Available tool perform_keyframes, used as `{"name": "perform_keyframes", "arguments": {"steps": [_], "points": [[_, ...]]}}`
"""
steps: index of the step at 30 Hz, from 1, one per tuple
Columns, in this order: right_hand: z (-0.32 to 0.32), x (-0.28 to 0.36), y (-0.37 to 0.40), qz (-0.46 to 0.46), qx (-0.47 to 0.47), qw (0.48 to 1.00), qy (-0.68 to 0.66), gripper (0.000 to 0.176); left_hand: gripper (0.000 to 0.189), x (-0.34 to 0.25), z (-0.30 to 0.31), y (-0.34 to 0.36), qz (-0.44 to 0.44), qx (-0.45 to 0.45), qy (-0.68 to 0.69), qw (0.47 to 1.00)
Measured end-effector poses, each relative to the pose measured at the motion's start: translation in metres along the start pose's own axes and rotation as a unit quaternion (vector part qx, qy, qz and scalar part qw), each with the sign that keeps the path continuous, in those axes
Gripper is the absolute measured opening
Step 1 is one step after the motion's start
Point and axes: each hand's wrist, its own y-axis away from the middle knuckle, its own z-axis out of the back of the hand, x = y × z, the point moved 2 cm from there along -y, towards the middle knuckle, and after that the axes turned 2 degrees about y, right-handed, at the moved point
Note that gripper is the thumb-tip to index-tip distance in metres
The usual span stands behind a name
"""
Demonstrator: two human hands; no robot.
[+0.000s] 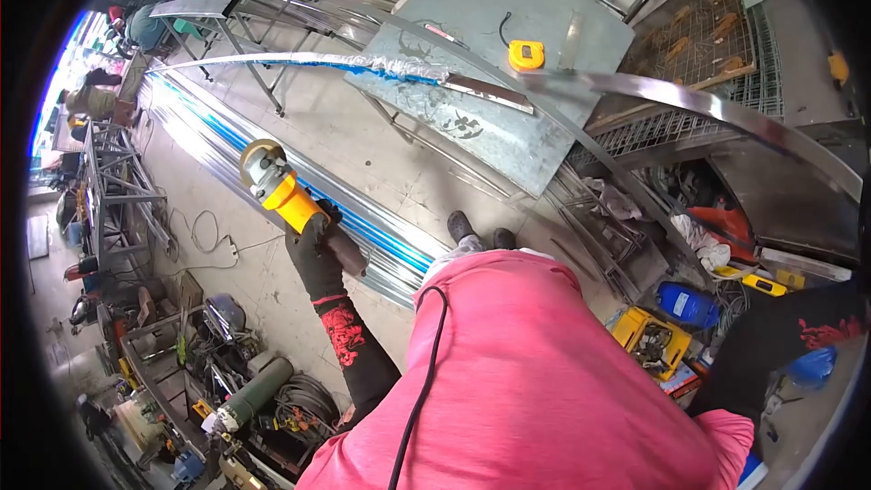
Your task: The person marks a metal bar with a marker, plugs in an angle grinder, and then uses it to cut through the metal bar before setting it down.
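Observation:
In the head view, my left hand, in a dark glove, is wrapped around the body of a yellow angle grinder. The grinder's disc and guard point away from me, above long metal tubes on the floor. My right forearm, in a black sleeve with a red print, reaches to the right edge, where the hand is lost from view. A long shiny metal strip runs from the table toward that edge. A yellow tape measure lies on the grey metal-topped table.
Long silver and blue-wrapped tubes stretch across the floor by my feet. A partly wrapped metal bar crosses the table. At the lower left are a green cylinder and coiled hose. A yellow toolbox stands at right. People work far left.

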Motion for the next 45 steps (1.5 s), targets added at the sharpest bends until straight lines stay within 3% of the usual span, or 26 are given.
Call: {"name": "perform_keyframes", "arguments": {"steps": [3,6,7,9,11,12,14,15,17,18,19,20,22,23,24,25,32,34,36,39,45], "points": [[-0.037,-0.044,0.019,-0.06,-0.016,0.988,0.141,0.031,0.053,0.004,-0.003,-0.002,0.004,0.011,0.03,0.999],[-0.073,-0.119,0.038,-0.252,-0.034,0.945,0.205,0.03,0.054,0.007,0.0,-0.008,0.005,0.014,0.028,1.0],[-0.073,-0.176,0.038,-0.173,-0.163,0.969,0.066,0.029,0.055,0.001,-0.004,-0.007,0.016,0.014,0.022,1.0],[-0.076,-0.285,0.039,0.09,-0.322,0.92,-0.204,0.028,0.056,-0.003,-0.005,-0.007,0.012,0.024,0.024,0.999],[-0.081,-0.336,0.042,0.107,-0.293,0.87,-0.382,0.031,0.056,-0.008,-0.007,-0.008,0.006,0.037,0.023,0.999],[-0.107,-0.333,0.04,0.112,-0.3,0.867,-0.383,0.031,0.057,-0.009,-0.008,-0.008,0.0,0.039,0.018,0.999],[-0.194,-0.315,0.028,0.165,-0.432,0.806,-0.371,0.023,0.057,-0.012,-0.008,-0.009,-0.007,0.047,0.009,0.999],[-0.203,-0.315,0.029,0.169,-0.436,0.802,-0.371,0.023,0.059,-0.014,-0.006,-0.01,-0.004,0.059,-0.013,0.998],[-0.219,-0.321,0.045,0.032,-0.479,0.861,-0.168,0.022,0.062,-0.018,-0.002,-0.01,0.01,0.069,-0.051,0.996],[-0.212,-0.331,0.069,-0.013,-0.436,0.899,0.027,0.026,0.062,-0.019,-0.001,-0.01,0.008,0.07,-0.052,0.996],[-0.2,-0.349,0.101,-0.056,-0.372,0.9,0.222,0.03,0.062,-0.018,-0.003,-0.009,0.012,0.069,-0.045,0.997],[-0.194,-0.371,0.136,-0.076,-0.317,0.892,0.314,0.032,0.062,-0.018,-0.002,-0.008,0.018,0.068,-0.039,0.997],[-0.198,-0.407,0.214,-0.169,-0.192,0.896,0.362,0.038,0.063,-0.014,-0.002,-0.012,0.021,0.077,-0.027,0.996],[-0.206,-0.423,0.25,-0.224,-0.148,0.913,0.308,0.042,0.062,-0.013,-0.005,-0.01,0.029,0.077,-0.029,0.996],[-0.229,-0.416,0.249,-0.296,-0.269,0.917,-0.019,0.04,0.062,-0.013,-0.007,-0.008,0.037,0.076,-0.032,0.996],[-0.265,-0.406,0.244,-0.331,-0.356,0.803,-0.344,0.037,0.062,-0.008,-0.006,-0.011,0.042,0.087,-0.017,0.995],[-0.322,-0.447,0.308,-0.303,-0.37,0.7,-0.53,0.029,0.064,0.007,-0.03,-0.018,0.08,0.125,-0.007,0.989],[-0.334,-0.456,0.319,-0.334,-0.381,0.646,-0.571,0.022,0.066,0.007,-0.041,-0.017,0.09,0.15,-0.019,0.984],[-0.339,-0.461,0.325,-0.349,-0.36,0.638,-0.584,0.02,0.067,0.01,-0.05,-0.017,0.09,0.161,-0.029,0.982],[-0.352,-0.443,0.319,-0.39,-0.43,0.611,-0.538,0.024,0.068,0.014,-0.067,-0.012,0.108,0.196,-0.038,0.974],[-0.356,-0.467,0.32,-0.435,-0.401,0.626,-0.508,0.033,0.065,0.008,-0.128,0.006,0.13,0.286,-0.08,0.946]]}}
